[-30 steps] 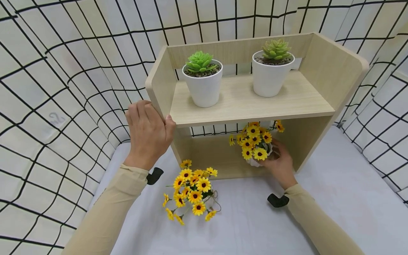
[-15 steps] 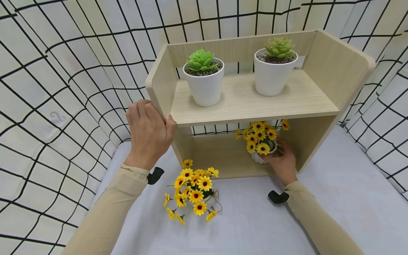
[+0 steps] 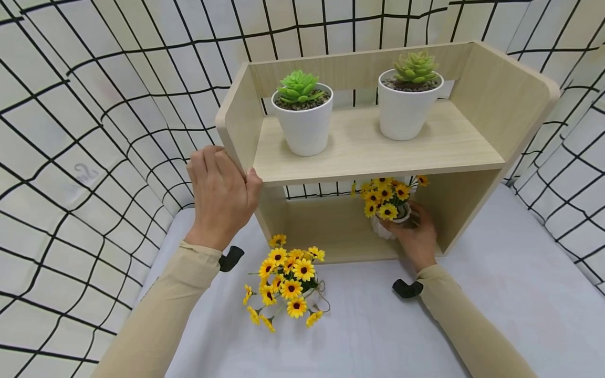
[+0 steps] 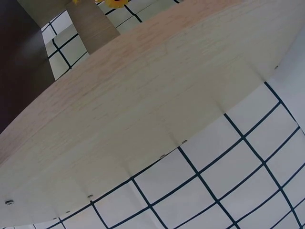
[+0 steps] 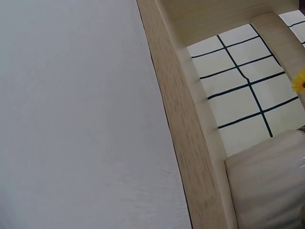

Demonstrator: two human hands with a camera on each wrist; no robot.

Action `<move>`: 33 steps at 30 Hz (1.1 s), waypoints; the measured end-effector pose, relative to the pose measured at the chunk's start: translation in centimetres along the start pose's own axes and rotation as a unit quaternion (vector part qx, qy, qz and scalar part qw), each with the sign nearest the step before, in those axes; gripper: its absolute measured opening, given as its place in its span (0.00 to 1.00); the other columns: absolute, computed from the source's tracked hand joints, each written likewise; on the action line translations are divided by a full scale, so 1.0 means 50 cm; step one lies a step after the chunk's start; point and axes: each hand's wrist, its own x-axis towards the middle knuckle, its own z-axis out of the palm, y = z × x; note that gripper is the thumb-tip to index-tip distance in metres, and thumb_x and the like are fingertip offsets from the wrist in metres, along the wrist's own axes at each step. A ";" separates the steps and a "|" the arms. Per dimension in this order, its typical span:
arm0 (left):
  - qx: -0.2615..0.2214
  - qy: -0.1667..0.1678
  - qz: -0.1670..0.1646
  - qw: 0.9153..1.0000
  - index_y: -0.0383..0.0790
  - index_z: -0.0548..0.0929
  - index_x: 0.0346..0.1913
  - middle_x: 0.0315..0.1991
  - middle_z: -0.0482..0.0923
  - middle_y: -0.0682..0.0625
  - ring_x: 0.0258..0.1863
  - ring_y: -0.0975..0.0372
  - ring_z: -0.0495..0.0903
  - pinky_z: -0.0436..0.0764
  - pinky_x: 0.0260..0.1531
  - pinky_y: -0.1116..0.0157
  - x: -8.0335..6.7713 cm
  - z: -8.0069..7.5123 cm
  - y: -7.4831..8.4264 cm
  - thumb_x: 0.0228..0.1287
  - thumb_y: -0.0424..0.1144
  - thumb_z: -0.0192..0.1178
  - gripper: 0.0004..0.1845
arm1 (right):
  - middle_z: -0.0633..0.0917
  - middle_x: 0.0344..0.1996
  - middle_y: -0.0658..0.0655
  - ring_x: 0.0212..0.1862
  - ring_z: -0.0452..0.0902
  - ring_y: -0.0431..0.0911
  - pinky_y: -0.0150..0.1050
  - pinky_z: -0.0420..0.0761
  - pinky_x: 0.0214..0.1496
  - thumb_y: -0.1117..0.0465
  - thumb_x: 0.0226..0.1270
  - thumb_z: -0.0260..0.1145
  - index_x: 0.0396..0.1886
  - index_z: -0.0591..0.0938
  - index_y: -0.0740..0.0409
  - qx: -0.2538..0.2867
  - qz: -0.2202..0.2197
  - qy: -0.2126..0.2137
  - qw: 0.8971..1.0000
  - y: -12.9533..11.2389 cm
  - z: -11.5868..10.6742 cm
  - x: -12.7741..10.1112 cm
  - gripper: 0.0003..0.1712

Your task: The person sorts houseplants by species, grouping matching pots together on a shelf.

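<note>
My left hand point(image 3: 222, 194) grips the left side panel of a light wooden two-tier shelf point(image 3: 350, 163), thumb at the front edge. In the lower compartment, towards the right, my right hand point(image 3: 416, 233) holds a white pot point(image 3: 384, 229) of artificial yellow flowers point(image 3: 385, 195) by its right side. Whether that pot touches the bottom board cannot be told. A second bunch of yellow flowers point(image 3: 289, 286) stands on the white cloth before the shelf, hiding most of its pot. The left wrist view shows the side panel point(image 4: 157, 105) close up; a flower point(image 5: 299, 82) shows in the right wrist view.
On the upper tier stand two white pots with succulents, one at the left point(image 3: 304, 126) and one at the right point(image 3: 407, 111). Black wire grid point(image 3: 156, 97) over white sheeting encloses the back and sides. White cloth point(image 3: 359, 325) covers the surface in front.
The right hand has moved the potted flowers farther back and slightly right inside the lower compartment. The left hand keeps its grip on the side panel. The front flowers stay in place.
</note>
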 end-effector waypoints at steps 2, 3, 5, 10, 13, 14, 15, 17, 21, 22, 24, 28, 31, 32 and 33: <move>0.002 0.001 0.001 1.000 0.29 0.64 0.42 0.47 0.66 0.30 0.47 0.41 0.59 0.57 0.47 0.46 0.000 0.000 0.001 0.70 0.46 0.39 0.19 | 0.72 0.72 0.63 0.68 0.72 0.57 0.47 0.74 0.64 0.51 0.56 0.80 0.76 0.67 0.55 0.002 -0.005 -0.006 1.000 0.001 -0.001 -0.002 0.50; 0.001 0.001 0.001 1.000 0.29 0.64 0.42 0.47 0.66 0.30 0.47 0.41 0.59 0.57 0.47 0.46 0.000 0.000 0.001 0.70 0.46 0.39 0.19 | 0.72 0.72 0.62 0.68 0.71 0.57 0.48 0.74 0.66 0.51 0.57 0.80 0.77 0.66 0.55 0.001 -0.008 -0.008 1.000 0.002 -0.002 -0.003 0.50; -0.002 0.004 0.003 1.000 0.29 0.64 0.42 0.47 0.66 0.30 0.46 0.42 0.59 0.57 0.47 0.46 0.001 0.001 0.003 0.70 0.45 0.39 0.18 | 0.71 0.73 0.61 0.70 0.71 0.56 0.51 0.74 0.69 0.50 0.58 0.79 0.77 0.66 0.54 -0.001 -0.015 -0.009 1.000 0.004 -0.008 -0.008 0.50; -0.004 0.009 0.005 1.000 0.28 0.64 0.42 0.46 0.66 0.31 0.46 0.42 0.59 0.57 0.46 0.47 0.001 0.003 0.003 0.69 0.45 0.39 0.18 | 0.75 0.70 0.58 0.71 0.71 0.52 0.44 0.72 0.73 0.54 0.58 0.79 0.76 0.68 0.52 0.012 -0.030 0.018 0.999 0.008 -0.025 -0.033 0.47; 0.000 0.007 0.004 1.000 0.28 0.64 0.42 0.46 0.66 0.30 0.46 0.41 0.59 0.57 0.46 0.46 0.002 0.002 0.001 0.69 0.45 0.39 0.18 | 0.78 0.65 0.56 0.67 0.73 0.47 0.29 0.71 0.69 0.59 0.58 0.79 0.72 0.72 0.54 0.033 -0.053 0.030 0.998 0.003 -0.029 -0.055 0.42; 0.000 0.006 0.003 1.000 0.28 0.64 0.42 0.46 0.66 0.30 0.47 0.41 0.59 0.57 0.46 0.46 0.002 0.002 0.000 0.69 0.45 0.39 0.19 | 0.78 0.64 0.56 0.66 0.74 0.46 0.26 0.70 0.67 0.60 0.59 0.78 0.70 0.73 0.55 0.044 -0.063 0.031 0.997 -0.002 -0.028 -0.063 0.40; 0.002 0.004 0.002 1.000 0.28 0.64 0.42 0.47 0.66 0.30 0.47 0.41 0.59 0.57 0.46 0.46 0.002 0.001 0.000 0.69 0.46 0.39 0.19 | 0.78 0.63 0.55 0.65 0.74 0.44 0.22 0.70 0.65 0.61 0.59 0.78 0.69 0.74 0.55 0.052 -0.076 0.031 0.995 -0.005 -0.027 -0.072 0.38; 0.004 0.000 0.002 1.000 0.28 0.64 0.43 0.47 0.65 0.30 0.47 0.41 0.59 0.57 0.45 0.46 0.002 -0.001 0.000 0.70 0.46 0.39 0.19 | 0.79 0.62 0.56 0.62 0.74 0.43 0.20 0.71 0.63 0.65 0.58 0.78 0.66 0.75 0.58 0.064 -0.112 0.033 0.991 -0.014 -0.022 -0.087 0.36; 0.004 -0.007 0.002 1.000 0.28 0.64 0.43 0.47 0.65 0.30 0.47 0.41 0.59 0.58 0.45 0.46 0.000 0.000 0.000 0.70 0.46 0.38 0.19 | 0.81 0.57 0.57 0.58 0.76 0.41 0.24 0.75 0.61 0.73 0.56 0.76 0.63 0.77 0.66 0.110 -0.187 0.025 0.976 -0.030 -0.001 -0.116 0.33; 0.003 -0.007 0.001 1.000 0.27 0.64 0.42 0.47 0.65 0.30 0.47 0.41 0.59 0.58 0.45 0.46 0.000 0.001 0.000 0.70 0.46 0.38 0.19 | 0.82 0.56 0.55 0.57 0.77 0.41 0.24 0.76 0.60 0.76 0.55 0.75 0.62 0.77 0.68 0.120 -0.208 0.020 0.971 -0.033 0.005 -0.122 0.33; -0.001 -0.006 0.000 1.000 0.27 0.64 0.42 0.47 0.65 0.30 0.47 0.41 0.59 0.57 0.45 0.47 -0.001 0.002 0.000 0.70 0.45 0.38 0.19 | 0.82 0.54 0.48 0.56 0.78 0.39 0.25 0.77 0.59 0.79 0.53 0.74 0.60 0.77 0.70 0.136 -0.242 0.002 0.961 -0.039 0.016 -0.135 0.32; -0.001 -0.005 -0.002 1.000 0.28 0.64 0.43 0.47 0.65 0.30 0.47 0.41 0.59 0.57 0.46 0.46 -0.001 0.002 -0.001 0.70 0.46 0.38 0.19 | 0.81 0.51 0.39 0.53 0.79 0.34 0.26 0.79 0.57 0.81 0.50 0.75 0.58 0.78 0.71 0.140 -0.280 -0.051 0.948 -0.050 0.041 -0.161 0.32; -0.001 -0.004 -0.002 1.000 0.28 0.64 0.43 0.47 0.65 0.30 0.47 0.41 0.59 0.57 0.47 0.46 0.000 0.002 -0.001 0.70 0.46 0.39 0.19 | 0.83 0.51 0.47 0.53 0.78 0.32 0.27 0.80 0.57 0.79 0.49 0.77 0.58 0.79 0.68 0.136 -0.283 -0.103 0.944 -0.057 0.060 -0.180 0.33; -0.003 -0.002 -0.002 1.000 0.29 0.65 0.43 0.47 0.65 0.30 0.47 0.41 0.59 0.57 0.47 0.46 0.001 0.002 -0.001 0.70 0.46 0.39 0.19 | 0.83 0.52 0.51 0.53 0.79 0.35 0.29 0.81 0.57 0.78 0.49 0.77 0.59 0.79 0.66 0.133 -0.285 -0.121 0.942 -0.058 0.066 -0.185 0.34; -0.005 -0.001 -0.002 1.000 0.29 0.64 0.43 0.47 0.65 0.30 0.47 0.41 0.59 0.57 0.47 0.46 0.001 0.002 0.000 0.70 0.46 0.39 0.19 | 0.83 0.52 0.55 0.53 0.80 0.37 0.30 0.81 0.57 0.77 0.49 0.78 0.60 0.79 0.65 0.126 -0.283 -0.140 0.940 -0.057 0.073 -0.190 0.35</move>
